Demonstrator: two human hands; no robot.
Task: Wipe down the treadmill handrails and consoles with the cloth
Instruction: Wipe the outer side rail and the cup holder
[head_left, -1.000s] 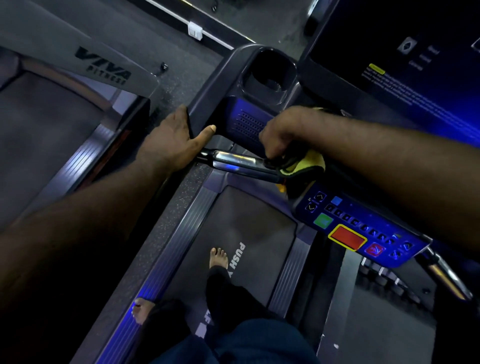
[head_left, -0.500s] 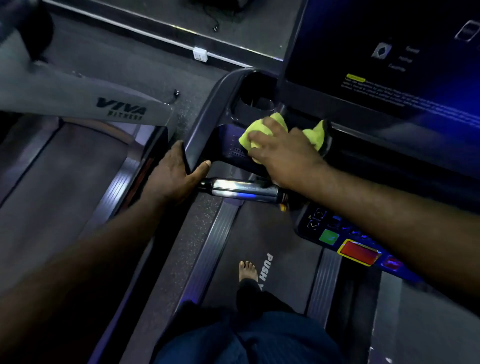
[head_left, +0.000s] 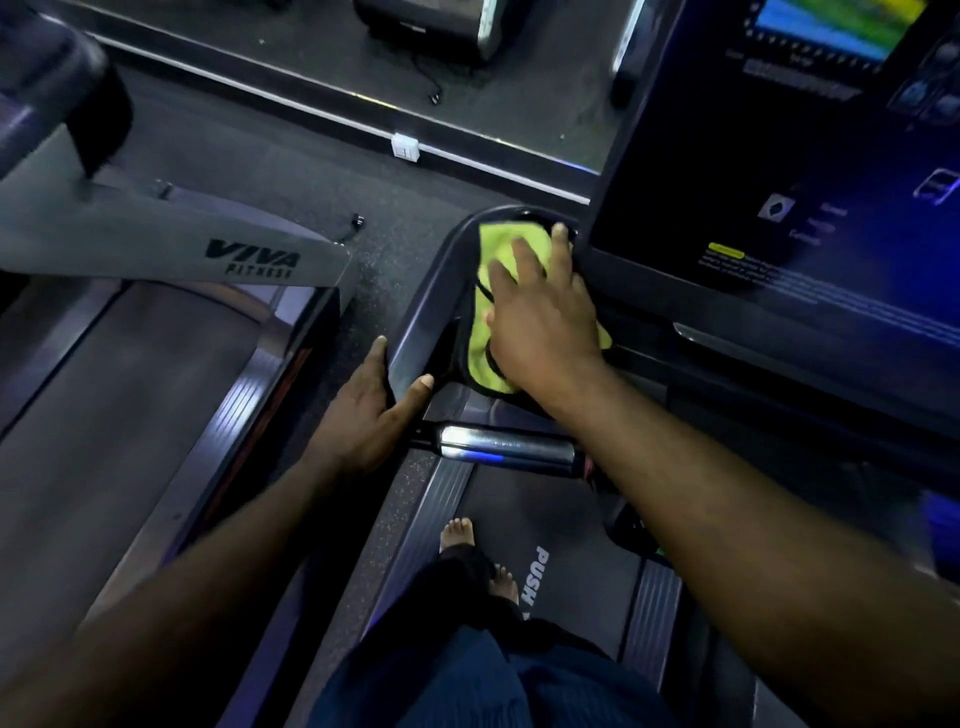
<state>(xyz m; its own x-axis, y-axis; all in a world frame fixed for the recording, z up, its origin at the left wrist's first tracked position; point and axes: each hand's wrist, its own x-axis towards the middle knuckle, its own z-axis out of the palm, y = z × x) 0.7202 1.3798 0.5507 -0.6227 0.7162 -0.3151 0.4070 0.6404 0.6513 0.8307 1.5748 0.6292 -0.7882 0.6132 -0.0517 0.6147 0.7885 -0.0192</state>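
Cloth (head_left: 496, 249), yellow-green with a dark hem, is pressed flat on the console tray (head_left: 431, 291), just left of the screen (head_left: 779, 156), and is spread over the recessed pocket there. Right hand (head_left: 540, 322) is laid on top, fingers straight and splayed wide, nothing gripped. Palm pressure is judged to be the reason, so that more cloth is dragged over the curved plastic per pass. Left hand (head_left: 363, 410) is clamped on the near corner of the tray, thumb on the inner face and fingers down the outer side. This is judged a brace for the forward reach, not a wiping contact. Chrome grip bar (head_left: 506, 449) is left bare just below the cloth, between the two arms. The step in hand is judged as console wiping; handrail progress cannot be rated.

Hidden or unclear:
- The pocket is covered by cloth and hand, so its depth and contents cannot be told.
- Left fingertips are out of sight behind the tray wall.
- The right end of the grip bar and whatever lies below it are blocked by the right forearm.
- The screen is cut off at top and right, and its text is blurred and unreadable.
- The neighbouring treadmill (head_left: 249, 257), marked VIVA FITNESS, is cropped at the left edge.
- Bare feet (head_left: 457, 532) are seen on the belt (head_left: 571, 519), and the belt print is partly covered by the legs.
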